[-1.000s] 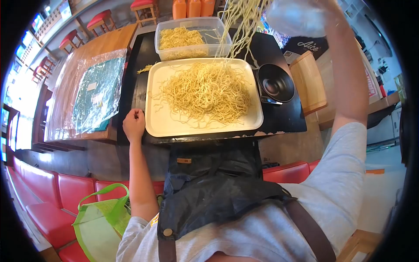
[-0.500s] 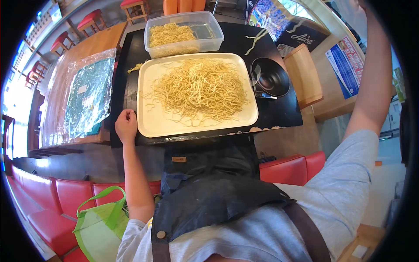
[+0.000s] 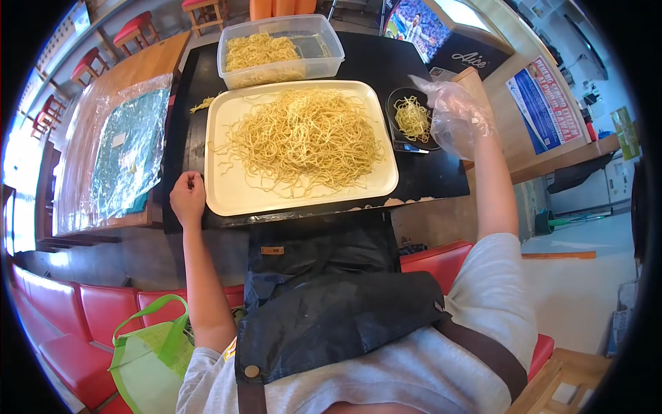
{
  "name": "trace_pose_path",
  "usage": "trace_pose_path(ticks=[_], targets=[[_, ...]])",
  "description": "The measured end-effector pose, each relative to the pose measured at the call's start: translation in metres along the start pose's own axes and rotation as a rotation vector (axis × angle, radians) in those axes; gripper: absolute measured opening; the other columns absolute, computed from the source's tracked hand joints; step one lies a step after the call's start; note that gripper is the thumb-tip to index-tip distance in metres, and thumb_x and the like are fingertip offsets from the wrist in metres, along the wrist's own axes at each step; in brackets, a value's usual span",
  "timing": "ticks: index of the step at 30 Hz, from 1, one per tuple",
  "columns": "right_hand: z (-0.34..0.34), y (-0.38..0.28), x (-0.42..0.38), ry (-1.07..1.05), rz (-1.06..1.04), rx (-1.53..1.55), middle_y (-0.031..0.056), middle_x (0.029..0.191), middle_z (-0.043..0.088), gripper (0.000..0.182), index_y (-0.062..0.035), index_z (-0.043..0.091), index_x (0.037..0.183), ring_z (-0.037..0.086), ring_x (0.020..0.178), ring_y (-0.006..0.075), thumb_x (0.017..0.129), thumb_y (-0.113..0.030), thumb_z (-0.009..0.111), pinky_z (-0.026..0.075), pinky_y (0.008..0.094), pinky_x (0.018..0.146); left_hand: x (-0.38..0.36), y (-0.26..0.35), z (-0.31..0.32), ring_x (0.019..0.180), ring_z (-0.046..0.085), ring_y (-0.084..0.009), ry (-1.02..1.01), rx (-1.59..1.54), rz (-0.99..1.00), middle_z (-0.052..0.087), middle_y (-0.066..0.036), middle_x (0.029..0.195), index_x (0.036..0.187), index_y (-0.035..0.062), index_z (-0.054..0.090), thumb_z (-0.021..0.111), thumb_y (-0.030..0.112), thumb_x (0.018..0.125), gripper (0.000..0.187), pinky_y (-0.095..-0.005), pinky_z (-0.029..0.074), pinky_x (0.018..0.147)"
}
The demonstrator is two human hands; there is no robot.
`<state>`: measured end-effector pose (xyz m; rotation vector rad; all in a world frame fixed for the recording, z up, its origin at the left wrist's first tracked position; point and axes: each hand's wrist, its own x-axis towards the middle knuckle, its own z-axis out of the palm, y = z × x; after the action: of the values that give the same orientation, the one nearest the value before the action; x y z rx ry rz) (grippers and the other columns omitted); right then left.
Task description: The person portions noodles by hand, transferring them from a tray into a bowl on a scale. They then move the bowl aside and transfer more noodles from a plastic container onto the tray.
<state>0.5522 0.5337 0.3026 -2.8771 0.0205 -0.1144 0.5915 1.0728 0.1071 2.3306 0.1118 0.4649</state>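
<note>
A cream tray on the black table carries a large heap of yellow noodles. Beside the tray's lower left corner, my left hand rests at the table edge, its fingers curled in with nothing visible in them. To the right of the tray, a small portion of noodles lies in a black bowl, which sits on a scale. My right hand, in a loose clear plastic glove, is over the bowl's right side with fingers stretched out and holding nothing I can see.
Behind the tray stands a clear plastic box with more noodles. A few loose noodles lie left of the tray. A wooden chair is at the table's right side, and a plastic-wrapped teal package lies on the wooden table.
My right hand has come down from the upper right to the bowl. Noodles now lie in the bowl, which was bare before; falling strands are gone. My left hand stays beside the tray.
</note>
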Motion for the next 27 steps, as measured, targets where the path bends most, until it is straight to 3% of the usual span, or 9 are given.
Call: trace_pose_path(ticks=[7, 9, 17, 22, 24, 27], targets=[[0.015, 0.074, -0.01, 0.241, 0.247, 0.177, 0.0053, 0.113, 0.06, 0.045, -0.0108, 0.055, 0.126, 0.056, 0.107, 0.0197, 0.088, -0.035, 0.059, 0.042, 0.0321, 0.095, -0.001, 0.002, -0.001, 0.062, 0.062, -0.0194, -0.004, 0.026, 0.006, 0.065, -0.007, 0.07, 0.086, 0.008, 0.067, 0.061, 0.021, 0.083, 0.015, -0.0318, 0.047, 0.06], [0.019, 0.081, -0.002, 0.216, 0.42, 0.446, 0.0089, 0.095, 0.062, 0.047, -0.0065, 0.064, 0.108, 0.057, 0.091, 0.0196, 0.08, -0.044, 0.059, 0.043, 0.0334, 0.079, -0.001, 0.005, -0.002, 0.062, 0.062, -0.0191, -0.009, 0.03, 0.002, 0.065, -0.007, 0.069, 0.086, 0.0081, 0.067, 0.061, 0.021, 0.083, 0.015, -0.0317, 0.047, 0.06], [-0.016, -0.019, -0.015, 0.062, 0.384, 0.254, 0.0096, 0.089, 0.062, 0.043, -0.0041, 0.065, 0.101, 0.055, 0.083, 0.0211, 0.074, -0.037, 0.062, 0.043, 0.0359, 0.075, -0.002, 0.007, -0.002, 0.061, 0.061, -0.0181, -0.001, 0.032, -0.022, 0.064, -0.006, 0.069, 0.086, 0.0086, 0.067, 0.061, 0.022, 0.083, 0.015, -0.0311, 0.047, 0.059], [-0.008, -0.005, -0.004, -0.01, 0.442, 0.207, 0.014, 0.095, 0.065, 0.035, -0.0041, 0.065, 0.097, 0.06, 0.087, 0.0259, 0.079, -0.033, 0.057, 0.046, 0.0373, 0.077, -0.001, 0.007, -0.002, 0.061, 0.061, -0.0179, 0.001, 0.018, -0.025, 0.064, -0.006, 0.068, 0.086, 0.0082, 0.067, 0.061, 0.021, 0.082, 0.015, -0.0308, 0.046, 0.06], [-0.001, 0.001, 0.0, 0.072, 0.349, 0.153, 0.0154, 0.096, 0.065, 0.035, -0.0044, 0.065, 0.097, 0.06, 0.09, 0.0271, 0.079, -0.033, 0.056, 0.046, 0.0365, 0.08, -0.002, 0.006, -0.002, 0.061, 0.061, -0.0179, 0.004, 0.008, -0.019, 0.064, -0.006, 0.068, 0.086, 0.0081, 0.067, 0.061, 0.021, 0.082, 0.014, -0.0307, 0.046, 0.06], [-0.002, 0.0, 0.002, 0.01, 0.354, 0.138, 0.0171, 0.1, 0.065, 0.036, -0.0051, 0.065, 0.099, 0.06, 0.093, 0.0285, 0.079, -0.033, 0.055, 0.046, 0.0367, 0.083, -0.002, 0.006, -0.002, 0.062, 0.061, -0.0142, 0.003, 0.017, 0.015, 0.064, -0.006, 0.068, 0.088, 0.0047, 0.066, 0.06, 0.019, 0.085, 0.015, -0.0279, 0.046, 0.059]])
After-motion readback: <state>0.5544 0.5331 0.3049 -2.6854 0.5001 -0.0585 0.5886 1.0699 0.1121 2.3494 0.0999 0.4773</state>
